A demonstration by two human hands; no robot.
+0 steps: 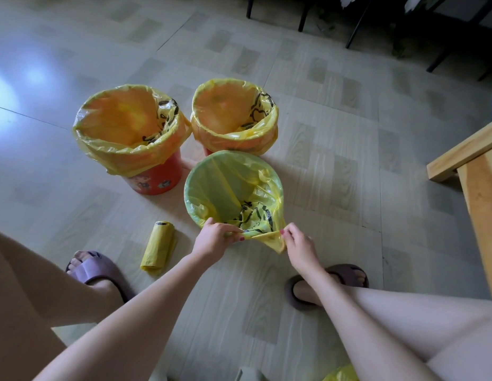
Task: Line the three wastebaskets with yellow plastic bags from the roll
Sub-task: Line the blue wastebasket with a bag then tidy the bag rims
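The near edge of the yellow bag is pinched by both hands at the rim of the nearest wastebasket. The left hand is curled over that edge, fingers closed on the plastic. The right hand grasps a gathered fold of the same bag between thumb and fingertips, and the fold is drawn out sideways past the rim, hanging in a loose point below the grip. Between the two hands a short span of plastic is held taut. Beyond the grip the bag is spread open inside the basket, with black print seen on its crumpled near side.

Farther beyond the grip, two orange wastebaskets are recorded, one to the left and one straight ahead, each lined with a yellow bag folded over its rim. The roll of bags lies on the floor just left of the left hand, apart from it.
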